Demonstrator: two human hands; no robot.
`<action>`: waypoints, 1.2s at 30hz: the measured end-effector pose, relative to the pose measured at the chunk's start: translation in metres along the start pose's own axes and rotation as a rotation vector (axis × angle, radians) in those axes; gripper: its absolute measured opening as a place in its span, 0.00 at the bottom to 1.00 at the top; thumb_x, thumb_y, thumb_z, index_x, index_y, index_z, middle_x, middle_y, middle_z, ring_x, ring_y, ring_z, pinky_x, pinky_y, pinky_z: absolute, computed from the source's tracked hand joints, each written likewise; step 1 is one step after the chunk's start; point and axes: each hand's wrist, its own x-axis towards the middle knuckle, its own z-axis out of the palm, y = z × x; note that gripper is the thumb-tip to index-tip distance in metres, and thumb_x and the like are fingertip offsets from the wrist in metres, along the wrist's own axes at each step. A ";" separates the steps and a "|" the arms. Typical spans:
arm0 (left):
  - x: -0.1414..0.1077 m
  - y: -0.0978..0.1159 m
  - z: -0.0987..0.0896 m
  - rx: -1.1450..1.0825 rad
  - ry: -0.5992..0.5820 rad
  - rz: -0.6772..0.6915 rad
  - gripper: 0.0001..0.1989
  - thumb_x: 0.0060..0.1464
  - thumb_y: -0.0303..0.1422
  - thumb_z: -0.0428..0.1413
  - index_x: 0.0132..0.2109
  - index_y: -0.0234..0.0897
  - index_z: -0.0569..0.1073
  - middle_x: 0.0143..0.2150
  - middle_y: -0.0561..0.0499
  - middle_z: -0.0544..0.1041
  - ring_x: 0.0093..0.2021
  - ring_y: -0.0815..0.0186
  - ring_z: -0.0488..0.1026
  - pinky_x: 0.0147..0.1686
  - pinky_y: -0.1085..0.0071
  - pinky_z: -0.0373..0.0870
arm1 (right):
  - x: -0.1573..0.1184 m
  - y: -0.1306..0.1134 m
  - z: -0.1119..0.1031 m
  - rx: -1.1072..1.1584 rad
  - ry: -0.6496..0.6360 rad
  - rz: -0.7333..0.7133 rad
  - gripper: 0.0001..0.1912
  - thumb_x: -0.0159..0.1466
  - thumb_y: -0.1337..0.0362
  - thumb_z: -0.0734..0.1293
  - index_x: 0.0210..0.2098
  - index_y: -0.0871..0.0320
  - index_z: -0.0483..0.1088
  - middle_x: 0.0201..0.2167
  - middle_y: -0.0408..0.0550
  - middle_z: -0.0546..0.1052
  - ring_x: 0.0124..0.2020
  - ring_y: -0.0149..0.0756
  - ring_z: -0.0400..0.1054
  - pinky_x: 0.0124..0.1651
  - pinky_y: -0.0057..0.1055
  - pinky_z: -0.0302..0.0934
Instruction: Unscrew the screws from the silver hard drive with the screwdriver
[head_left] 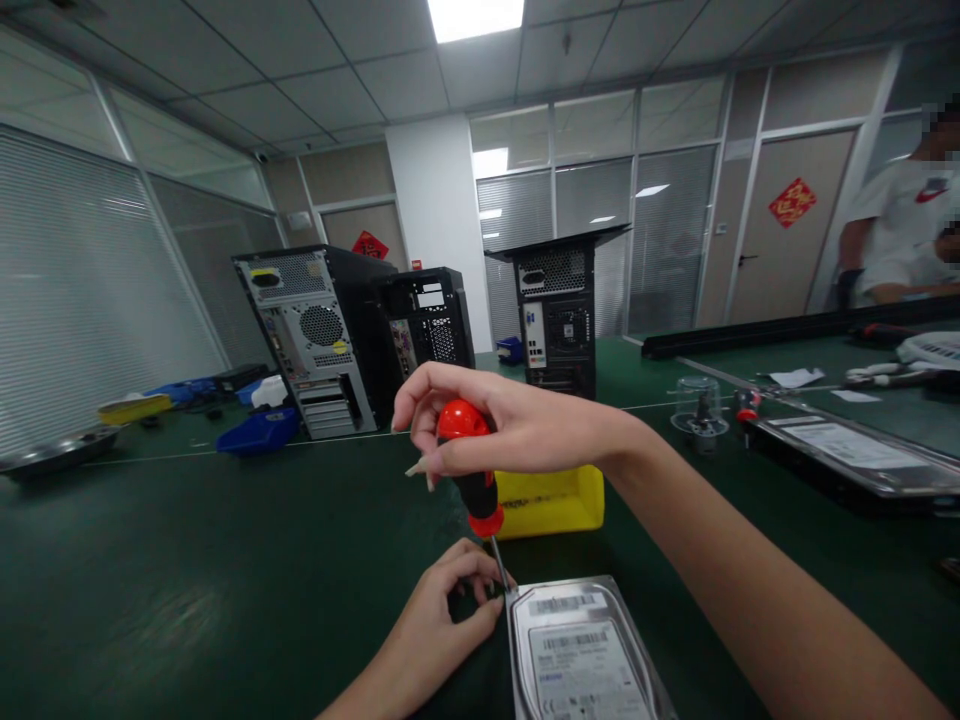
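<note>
A silver hard drive (581, 655) with a white label lies on the green table mat (225, 570) at the bottom centre. My right hand (517, 420) is wrapped round the top of a red and black screwdriver (480, 495). The screwdriver slants down, its tip at the drive's upper left corner. Beside that corner is my left hand (442, 620), with thumb and fingers pinched close to the tip; what they hold, if anything, is hidden. Just behind the drive stands a yellow bin (555, 503), partly covered by my right hand.
Computer cases (360, 330) stand at the back left, another case (559, 325) behind my right hand. A blue bin (259, 430) sits left. At right are a clear container (699, 410), a second screwdriver (747, 405) and another drive (847, 450). A person (911, 220) is far right.
</note>
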 end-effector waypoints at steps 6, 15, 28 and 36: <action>-0.001 -0.003 0.001 -0.017 -0.017 0.012 0.10 0.52 0.33 0.55 0.39 0.34 0.77 0.39 0.47 0.73 0.37 0.62 0.68 0.40 0.68 0.63 | -0.002 0.002 -0.003 -0.099 0.060 0.011 0.07 0.65 0.72 0.67 0.42 0.60 0.65 0.40 0.41 0.68 0.38 0.27 0.68 0.42 0.26 0.66; 0.001 -0.008 0.001 -0.026 -0.022 0.031 0.10 0.54 0.34 0.55 0.40 0.34 0.77 0.39 0.48 0.72 0.37 0.63 0.67 0.40 0.68 0.62 | -0.010 -0.006 -0.011 -0.312 0.137 0.075 0.04 0.65 0.69 0.68 0.40 0.59 0.67 0.40 0.42 0.70 0.41 0.31 0.67 0.45 0.29 0.64; 0.001 -0.007 -0.001 -0.049 -0.045 0.007 0.12 0.55 0.35 0.55 0.41 0.33 0.78 0.41 0.45 0.72 0.38 0.61 0.68 0.41 0.66 0.62 | -0.019 -0.009 -0.016 -0.347 0.165 0.213 0.13 0.67 0.71 0.61 0.51 0.59 0.60 0.38 0.43 0.67 0.40 0.36 0.67 0.46 0.39 0.66; 0.004 -0.009 0.000 -0.056 -0.040 0.023 0.12 0.55 0.35 0.55 0.41 0.33 0.78 0.40 0.46 0.72 0.38 0.61 0.68 0.40 0.66 0.61 | -0.019 -0.001 -0.018 -0.252 0.185 0.158 0.16 0.66 0.74 0.60 0.51 0.58 0.58 0.38 0.42 0.65 0.39 0.33 0.69 0.46 0.37 0.67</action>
